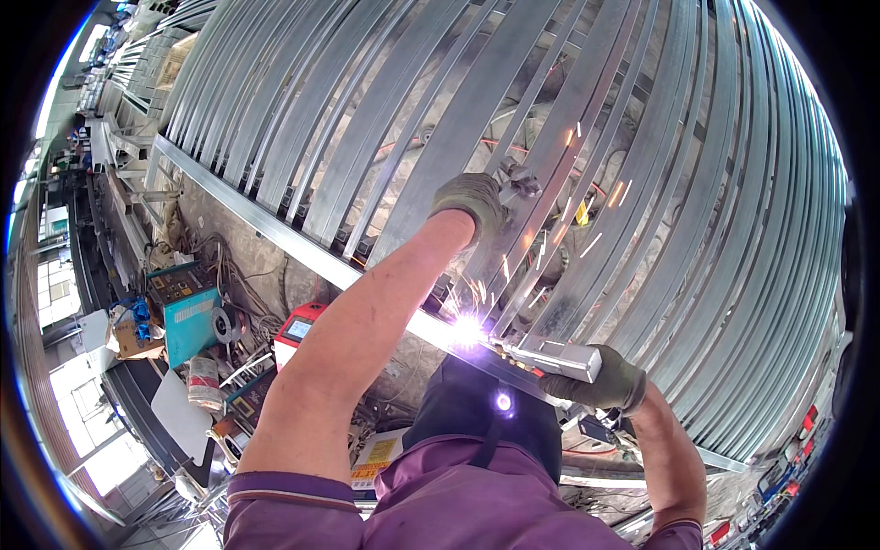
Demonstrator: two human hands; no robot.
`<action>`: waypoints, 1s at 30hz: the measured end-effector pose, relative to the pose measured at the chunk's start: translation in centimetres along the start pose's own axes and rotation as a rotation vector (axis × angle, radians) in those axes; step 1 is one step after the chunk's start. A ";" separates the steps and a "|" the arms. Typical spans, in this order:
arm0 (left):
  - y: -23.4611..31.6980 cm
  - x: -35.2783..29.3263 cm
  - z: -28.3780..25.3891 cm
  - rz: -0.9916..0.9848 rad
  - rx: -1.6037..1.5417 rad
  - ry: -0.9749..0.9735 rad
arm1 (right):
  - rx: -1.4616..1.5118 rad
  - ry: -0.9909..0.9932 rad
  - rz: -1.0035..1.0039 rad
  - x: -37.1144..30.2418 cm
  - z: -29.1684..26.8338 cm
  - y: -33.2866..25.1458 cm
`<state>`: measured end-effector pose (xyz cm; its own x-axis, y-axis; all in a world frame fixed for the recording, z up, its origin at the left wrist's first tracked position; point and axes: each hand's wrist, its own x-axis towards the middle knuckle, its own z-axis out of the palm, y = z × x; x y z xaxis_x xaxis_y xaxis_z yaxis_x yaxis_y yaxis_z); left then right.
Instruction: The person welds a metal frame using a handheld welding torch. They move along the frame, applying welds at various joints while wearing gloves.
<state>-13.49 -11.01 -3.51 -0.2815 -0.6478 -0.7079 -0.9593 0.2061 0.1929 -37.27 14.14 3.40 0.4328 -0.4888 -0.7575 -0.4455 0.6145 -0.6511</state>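
Your right hand (605,379), in a dark work glove, is closing round the rear end of a pale, boxy welding torch (557,358), the fingers wrapping the body rather than spreading. The torch is lying almost level above the near side of the metal frame, its narrow front end pointing left toward a bright arc (467,332). That glare is burning at the long front rail (261,216), close to where the slats are meeting it, and it is hiding the exact spot where the tip and the metal come together.

Your left hand (470,203), also gloved, is reaching forward over the slats (472,101), farther from your body than the arc. Its fingers are curling away from the camera, and a small grey metal piece (521,180) is showing just beyond them on the right. You are keeping the back of the glove toward the view, so I cannot tell whether the fingers are pinching that piece or only resting against it.

Orange and white sparks (616,194) are streaking up and to the right across the slats, between and beyond your two hands. To the left of your left forearm, a red machine (298,327) with a small screen is standing near a teal-sided box (191,327), with a round spool (223,325) sitting between them.
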 end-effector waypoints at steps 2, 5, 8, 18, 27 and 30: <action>-0.1 -0.1 0.1 0.008 0.001 0.002 | 0.003 -0.005 0.023 -0.3 -0.1 -0.8; 0.0 -0.1 -0.1 0.007 0.002 -0.004 | 0.026 -0.004 0.055 -0.3 -0.1 -0.8; 0.1 -0.1 -0.1 -0.017 -0.013 -0.004 | 0.009 0.012 -0.033 -0.5 -0.1 -0.5; -0.3 0.5 0.5 0.014 0.007 0.021 | 0.064 0.008 -0.074 -0.8 0.1 -0.2; -0.5 0.6 0.7 0.032 -0.015 0.053 | 0.022 0.014 -0.048 -1.2 0.1 -0.2; -0.2 0.3 0.3 0.017 -0.016 0.028 | 0.051 0.037 -0.060 -1.4 0.3 -0.1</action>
<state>-13.39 -11.09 -3.96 -0.2976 -0.6646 -0.6853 -0.9547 0.2052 0.2156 -37.58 15.00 4.56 0.4277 -0.5481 -0.7188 -0.3783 0.6136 -0.6931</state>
